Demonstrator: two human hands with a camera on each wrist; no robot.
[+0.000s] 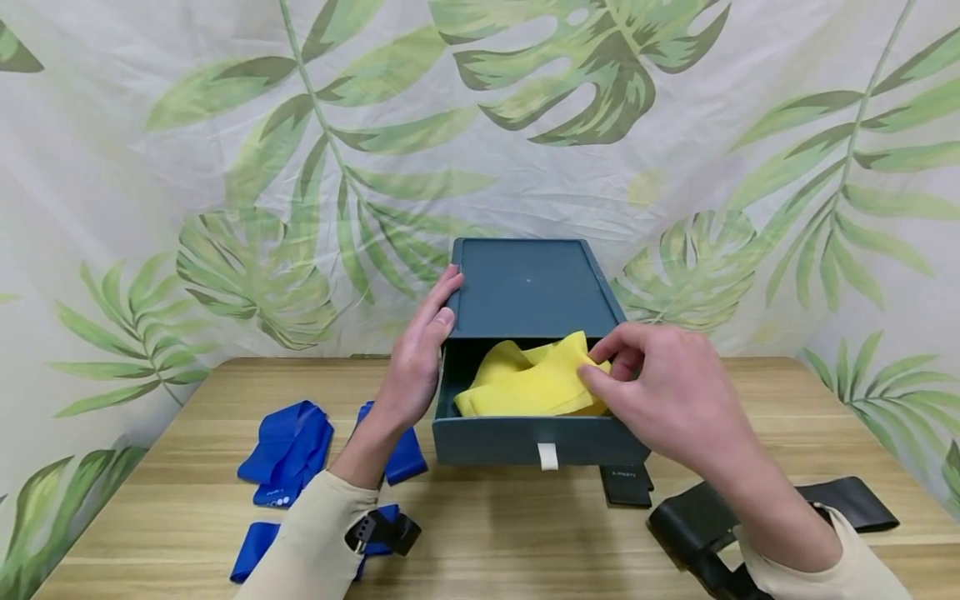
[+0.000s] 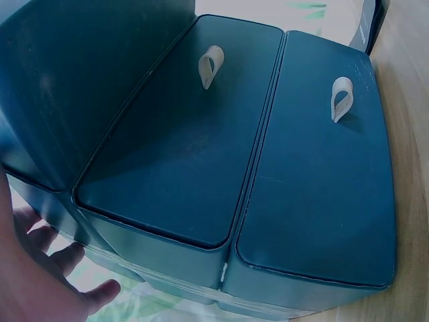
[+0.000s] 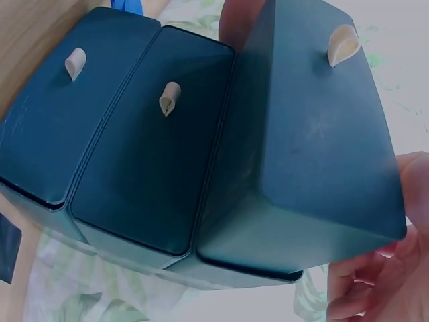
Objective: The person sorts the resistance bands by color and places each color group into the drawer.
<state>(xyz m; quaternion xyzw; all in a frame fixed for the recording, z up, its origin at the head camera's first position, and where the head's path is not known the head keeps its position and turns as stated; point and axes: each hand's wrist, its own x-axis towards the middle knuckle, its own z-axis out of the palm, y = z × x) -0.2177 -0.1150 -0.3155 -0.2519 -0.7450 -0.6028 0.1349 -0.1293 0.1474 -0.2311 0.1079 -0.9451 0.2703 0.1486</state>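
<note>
A dark teal drawer cabinet (image 1: pixel 528 287) stands at the back of the table, its top drawer (image 1: pixel 487 442) pulled out by its white tab. Inside the drawer lies a folded yellow elastic band (image 1: pixel 525 383), part of it rising above the front wall. My right hand (image 1: pixel 667 392) reaches over the drawer's right side and pinches the yellow band's right end between thumb and fingers. With fingers extended, my left hand (image 1: pixel 420 358) rests along the cabinet's left side. Both wrist views show the lower drawers (image 2: pixel 315 168) closed; the yellow band is hidden there.
Several blue elastic bands (image 1: pixel 288 450) lie on the wooden table (image 1: pixel 510 533) at the left. A small folded black band (image 1: pixel 627 485) lies beside the cabinet's right front, with a larger black band (image 1: pixel 855 500) farther right. A leaf-print cloth (image 1: pixel 390 208) hangs behind.
</note>
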